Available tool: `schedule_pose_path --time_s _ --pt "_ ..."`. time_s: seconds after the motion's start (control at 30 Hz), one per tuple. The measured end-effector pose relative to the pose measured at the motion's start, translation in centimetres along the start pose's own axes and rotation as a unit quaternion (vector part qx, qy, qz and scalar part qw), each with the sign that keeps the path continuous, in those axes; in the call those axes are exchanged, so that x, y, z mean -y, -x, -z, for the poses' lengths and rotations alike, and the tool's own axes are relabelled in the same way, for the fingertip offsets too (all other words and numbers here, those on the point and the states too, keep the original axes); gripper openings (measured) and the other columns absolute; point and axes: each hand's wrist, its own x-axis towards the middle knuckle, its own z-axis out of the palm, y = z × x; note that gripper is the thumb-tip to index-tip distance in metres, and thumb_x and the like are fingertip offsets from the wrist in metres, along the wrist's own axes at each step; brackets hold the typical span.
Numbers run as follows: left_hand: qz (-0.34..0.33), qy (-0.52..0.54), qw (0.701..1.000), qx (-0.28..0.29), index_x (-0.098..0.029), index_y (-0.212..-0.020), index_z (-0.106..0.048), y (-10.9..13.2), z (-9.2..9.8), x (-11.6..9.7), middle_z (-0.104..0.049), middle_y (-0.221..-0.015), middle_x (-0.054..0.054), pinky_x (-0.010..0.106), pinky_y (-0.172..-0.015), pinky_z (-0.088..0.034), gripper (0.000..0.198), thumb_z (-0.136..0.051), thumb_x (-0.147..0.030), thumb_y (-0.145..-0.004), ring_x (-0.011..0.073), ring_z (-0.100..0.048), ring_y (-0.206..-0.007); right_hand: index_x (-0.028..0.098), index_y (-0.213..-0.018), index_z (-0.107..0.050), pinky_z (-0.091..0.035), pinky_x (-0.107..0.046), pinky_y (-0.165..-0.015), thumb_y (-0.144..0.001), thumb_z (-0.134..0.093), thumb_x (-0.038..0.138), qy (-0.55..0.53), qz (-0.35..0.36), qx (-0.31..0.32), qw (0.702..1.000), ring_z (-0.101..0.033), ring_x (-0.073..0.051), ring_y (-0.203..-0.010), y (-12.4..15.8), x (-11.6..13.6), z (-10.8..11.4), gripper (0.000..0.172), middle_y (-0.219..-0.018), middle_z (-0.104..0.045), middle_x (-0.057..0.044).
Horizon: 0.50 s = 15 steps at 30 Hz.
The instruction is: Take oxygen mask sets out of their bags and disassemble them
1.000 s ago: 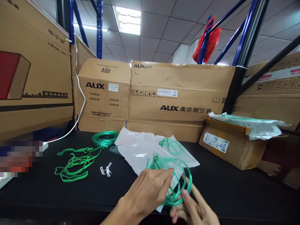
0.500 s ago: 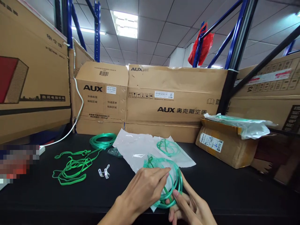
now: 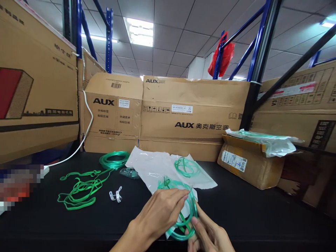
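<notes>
Black bench (image 3: pixel 252 213) across the lower part of the head view, with a plain dark surface running back to a wall of brown cardboard. Near its front edge, between two bare hands, a coil of translucent green tubing (image 3: pixel 183 223), in front of and partly over a crumpled white sheet (image 3: pixel 149 164). Left hand (image 3: pixel 160 206) palm down over the coil's upper left side, fingers pressed close together; impossible to tell whether pinching anything. Right hand (image 3: pixel 210 231) at the lower right rim, pinching the tubing between thumb and fingers. On the sheet, farther back, a second green coil (image 3: pixel 183 164). To the left, a tangle of flat green strap (image 3: pixel 83 206), small metal clips (image 3: pixel 119 197), a small clear bag (image 3: pixel 130 173) and a thicker green coil (image 3: pixel 114 165) near the cardboard.

Behind, a small AUX carton (image 3: pixel 110 119) beside a wide AUX carton (image 3: pixel 194 112); at far left, a large printed carton (image 3: pixel 52 80), with a white cord (image 3: pixel 90 122) hanging beside it. On the right, a worn brown box (image 3: pixel 246 162) with clear packets (image 3: pixel 270 141) on top. Above, blue rack posts (image 3: pixel 109 42), a red bag (image 3: pixel 223 57) hung on one, and a tiled ceiling (image 3: pixel 170 31) with a bright light panel (image 3: pixel 139 31).
</notes>
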Motion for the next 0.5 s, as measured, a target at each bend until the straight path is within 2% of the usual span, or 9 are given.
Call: schedule_pose_path --time_s 0.1,0.23,0.3,0.37,0.43,0.5 --pt "-0.018 0.008 1.0 0.023 -0.018 -0.129 -0.067 0.0 0.2 -0.1 -0.077 -0.109 0.007 0.033 -0.088 -0.06 0.032 -0.045 -0.019 -0.106 0.0222 -0.075 -0.098 0.009 -0.15 -0.048 -0.055 -0.031 -0.05 -0.078 -0.073 0.067 -0.036 0.015 -0.01 0.999 -0.064 -0.02 -0.05 -0.3 0.2 -0.3 0.096 -0.059 -0.064 0.001" --pt "-0.04 0.002 0.999 0.034 -0.016 -0.129 -0.066 0.1 0.0 -0.2 -0.077 -0.102 0.007 0.03 -0.082 -0.06 0.031 -0.044 -0.019 -0.106 0.0212 -0.075 -0.09 0.015 -0.135 -0.064 -0.057 -0.029 -0.053 -0.073 -0.083 0.06 -0.094 0.064 -0.088 0.99 -0.064 -0.017 -0.052 -0.9 0.5 -0.8 0.08 -0.065 -0.065 0.001" --pt "-0.051 -0.008 0.998 0.029 -0.014 -0.128 -0.065 0.1 -0.1 -0.2 -0.077 -0.1 0.007 0.03 -0.081 -0.059 0.031 -0.044 -0.018 -0.106 0.0215 -0.074 -0.088 0.015 -0.129 -0.068 -0.057 -0.029 -0.054 -0.071 -0.085 0.059 -0.101 0.062 -0.072 0.99 -0.063 -0.017 -0.051 -1.1 0.3 -0.9 0.074 -0.063 -0.063 0.002" --pt "-0.06 -0.018 0.998 0.031 -0.014 -0.126 -0.065 0.1 -0.2 -0.3 -0.076 -0.099 0.007 0.031 -0.081 -0.059 0.03 -0.043 -0.017 -0.106 0.0215 -0.073 -0.087 0.015 -0.125 -0.07 -0.058 -0.031 -0.056 -0.073 -0.083 0.061 -0.099 0.047 -0.025 0.994 -0.066 -0.018 -0.053 -1.2 0.1 -0.9 0.07 -0.064 -0.065 0.0" --pt "-0.075 -0.027 0.996 0.043 -0.015 -0.124 -0.065 0.1 -0.2 -0.5 -0.076 -0.099 0.007 0.03 -0.082 -0.059 0.029 -0.042 -0.016 -0.106 0.0206 -0.073 -0.087 0.015 -0.123 -0.072 -0.061 -0.035 -0.063 -0.078 -0.079 0.06 -0.091 0.051 0.01 0.994 -0.07 -0.021 -0.06 -1.3 -0.1 -0.8 0.064 -0.073 -0.072 -0.005" --pt "-0.102 -0.039 0.992 0.057 -0.016 -0.124 -0.063 0.1 -0.2 -1.0 -0.076 -0.098 0.005 0.029 -0.083 -0.058 0.027 -0.043 -0.016 -0.106 0.0194 -0.073 -0.087 0.017 -0.122 -0.073 -0.062 -0.039 -0.076 -0.081 -0.079 0.053 -0.061 0.085 0.027 0.994 -0.074 -0.026 -0.076 -1.7 -0.2 -0.8 0.055 -0.087 -0.077 -0.01"
